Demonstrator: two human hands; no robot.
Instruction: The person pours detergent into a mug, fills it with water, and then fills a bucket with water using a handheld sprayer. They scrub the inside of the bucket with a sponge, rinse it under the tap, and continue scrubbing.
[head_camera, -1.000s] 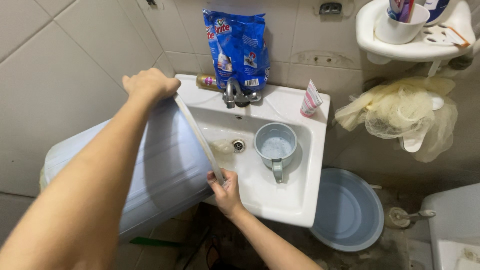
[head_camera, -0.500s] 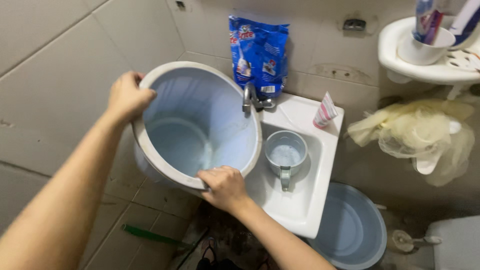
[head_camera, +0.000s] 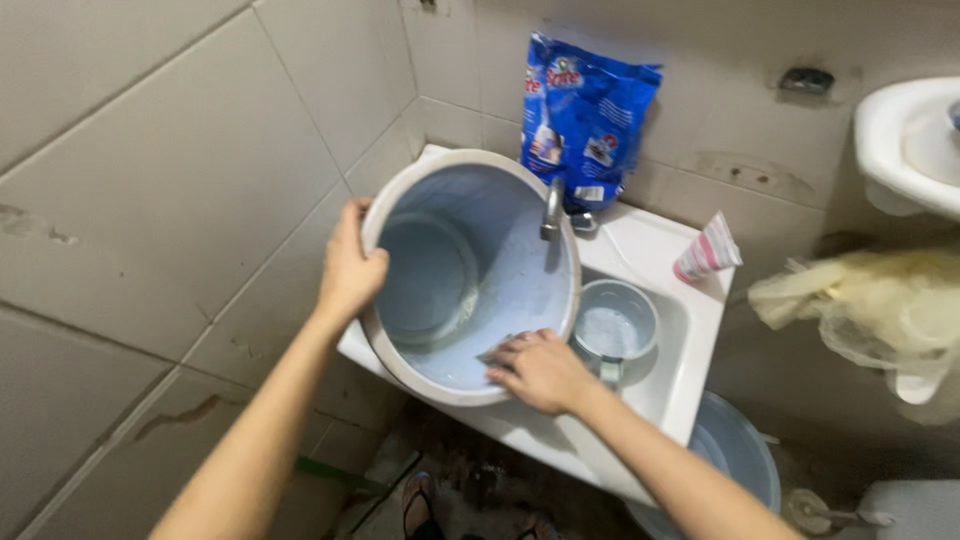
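A large pale blue bucket (head_camera: 470, 275) lies tilted on the white sink (head_camera: 655, 395), with its open mouth turned up toward the camera, so the inside is easy to reach. The left hand (head_camera: 350, 265) holds the bucket at its left rim; its fingers are closed around the edge, and this seems to keep the bucket from rolling. The right hand (head_camera: 540, 368) is inside the lower part of the bucket, with the fingers spread rather flat on the inner wall. It seems to press something small and dark there, but I cannot tell what it is. The metal tap (head_camera: 552, 210) comes over the upper right rim of the bucket.

Just beside the bucket, in the sink basin, stands a small blue mug (head_camera: 615, 325) with foamy water in it. A blue detergent bag (head_camera: 585, 115) leans against the wall behind the tap, and a small pink and white tube (head_camera: 707, 250) lies on the sink corner. The walls are of large pale tiles. A blue basin (head_camera: 735, 460) stands on the floor under the sink, and a yellowish net cloth (head_camera: 860, 305) hangs at the right.
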